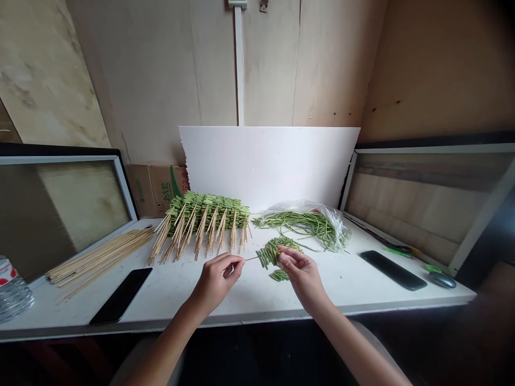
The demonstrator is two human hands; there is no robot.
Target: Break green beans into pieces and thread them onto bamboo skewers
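My left hand (220, 276) pinches the bare end of a thin wooden skewer (251, 258). Short cut green bean pieces (266, 257) are threaded side by side along its other end. At that end my right hand (301, 271) is closed, its thumb and fingertips on the bean pieces. Loose cut pieces (279, 275) lie on the white table just below, and more sit behind the fingers. To the left, a large stack of filled bean skewers (217, 209) has its sticks pointing forward.
Bare skewers (104, 254) lie at the left, near a black phone (122, 296) and a plastic bottle (14, 292). Long beans (300, 222) spill from a clear bag (340, 230). Another dark phone (393, 269) and a mouse (442, 279) are at the right. A white board (269, 166) stands behind.
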